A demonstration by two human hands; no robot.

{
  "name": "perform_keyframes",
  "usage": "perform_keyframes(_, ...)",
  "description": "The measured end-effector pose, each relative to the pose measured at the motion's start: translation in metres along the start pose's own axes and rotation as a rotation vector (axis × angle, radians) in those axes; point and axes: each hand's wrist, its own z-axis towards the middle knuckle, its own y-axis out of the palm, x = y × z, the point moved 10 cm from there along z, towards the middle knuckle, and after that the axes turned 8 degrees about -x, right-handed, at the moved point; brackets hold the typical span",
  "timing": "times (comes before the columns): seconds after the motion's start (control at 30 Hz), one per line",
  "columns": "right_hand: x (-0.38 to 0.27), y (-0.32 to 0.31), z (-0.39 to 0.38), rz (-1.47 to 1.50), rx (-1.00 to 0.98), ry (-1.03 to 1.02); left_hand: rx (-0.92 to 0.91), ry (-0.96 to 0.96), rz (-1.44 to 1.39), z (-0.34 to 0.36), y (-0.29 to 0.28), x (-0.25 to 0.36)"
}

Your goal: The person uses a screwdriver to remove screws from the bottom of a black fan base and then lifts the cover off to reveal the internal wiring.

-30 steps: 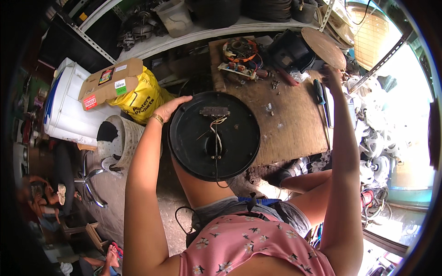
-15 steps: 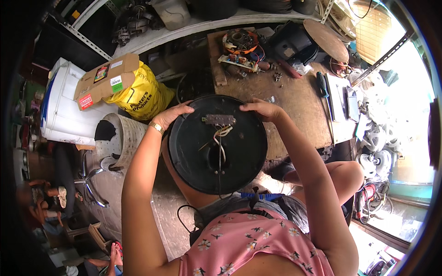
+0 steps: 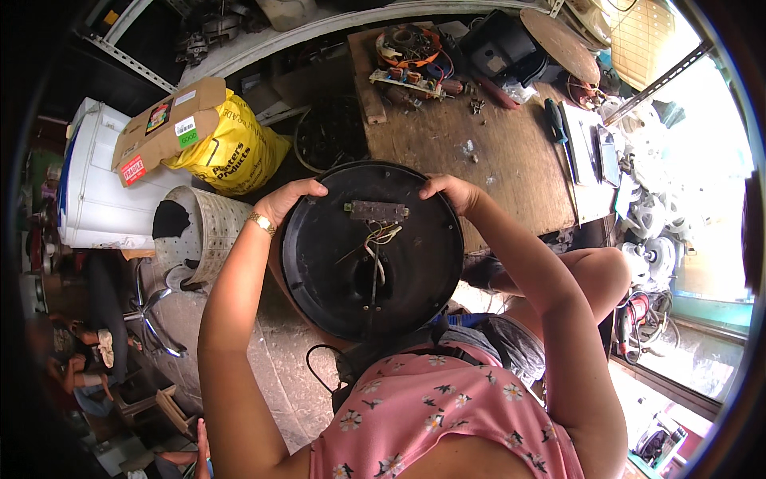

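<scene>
A round black fan base (image 3: 327, 259) is held up over my lap with its hollow underside facing me. My left hand (image 3: 287, 199) grips its upper left rim, thumb over the edge and the other fingers hidden behind. At the upper right rim my right hand (image 3: 455, 194) holds on in the same way. Inside the base sits a small dark switch block (image 3: 380, 211). Thin loose wires (image 3: 381, 235) hang below the block, and a thin metal rod (image 3: 375, 279) runs down toward the lower rim.
Ahead is a wooden workbench (image 3: 495, 152) with a wound motor coil (image 3: 408, 46), a circuit board (image 3: 407, 82) and a screwdriver (image 3: 554, 120). A yellow bag (image 3: 239, 152) and cardboard box (image 3: 171, 120) stand left, above a perforated bin (image 3: 215, 231). White fan parts (image 3: 658, 255) crowd the right.
The fan base has tilted slightly and come a little closer to me, both hands keeping their hold on the rim. My view has shifted slightly, so the bench sits higher.
</scene>
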Motion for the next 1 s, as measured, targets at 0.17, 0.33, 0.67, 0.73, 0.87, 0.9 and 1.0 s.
perform_keyframes(0.17,-0.010,0.017,-0.001,0.009,-0.052,-0.071,-0.026,-0.001,0.002,0.003,0.000,-0.005)
perform_keyframes(0.33,-0.014,0.019,-0.005,-0.072,-0.048,-0.064,-0.005,-0.054,0.005,0.009,-0.005,-0.011)
perform_keyframes(0.67,-0.001,-0.002,-0.017,-0.002,0.047,0.082,0.009,-0.072,-0.006,0.021,-0.006,-0.011)
perform_keyframes(0.73,-0.004,-0.003,-0.017,-0.035,0.038,0.047,0.013,-0.062,-0.007,0.024,-0.003,-0.009)
perform_keyframes(0.87,-0.015,0.000,-0.018,-0.096,0.066,-0.070,-0.059,-0.059,-0.040,0.032,0.001,-0.007)
perform_keyframes(0.9,-0.019,0.000,-0.019,-0.097,0.118,-0.104,-0.046,-0.036,-0.060,0.030,0.003,-0.007)
perform_keyframes(1.0,-0.016,0.009,-0.022,-0.078,0.107,-0.039,-0.077,-0.029,-0.065,0.030,0.003,-0.005)
